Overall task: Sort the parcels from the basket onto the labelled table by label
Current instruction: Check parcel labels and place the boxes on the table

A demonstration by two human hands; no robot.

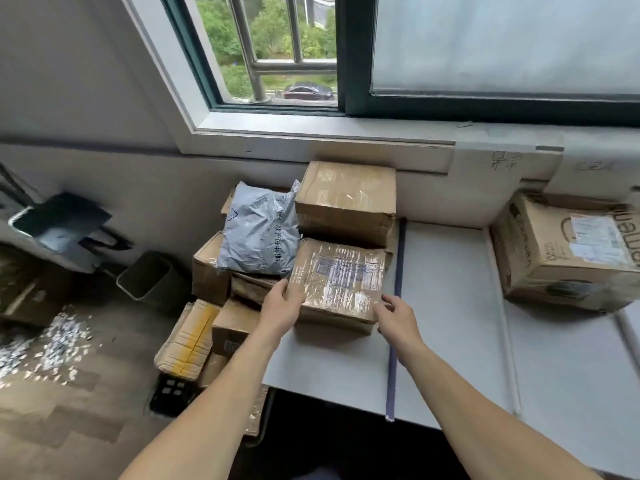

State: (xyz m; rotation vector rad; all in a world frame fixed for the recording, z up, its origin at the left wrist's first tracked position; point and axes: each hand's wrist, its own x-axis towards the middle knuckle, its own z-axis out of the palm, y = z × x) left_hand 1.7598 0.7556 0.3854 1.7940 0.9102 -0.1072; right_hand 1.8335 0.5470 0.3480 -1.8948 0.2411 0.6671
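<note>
Item: flat brown cardboard parcel, clear-taped, blue-printed label [341, 278]. Lies on the left section of the white worktop [446, 306], touching a blue tape strip [394, 327] at its 3 o'clock.
Left hand [284, 301]: fingers grip the parcel's near-left corner, thumb on top.
Right hand [394, 315]: fingers against the near-right corner; cannot tell whether they grip.
12 o'clock: taller brown taped carton [346, 199], touching.
10 o'clock: grey plastic mailer bag [259, 233] on piled boxes.
7 o'clock: black plastic basket [173, 393], under cartons.
3 o'clock, well apart: large printed brown carton [568, 251].
</note>
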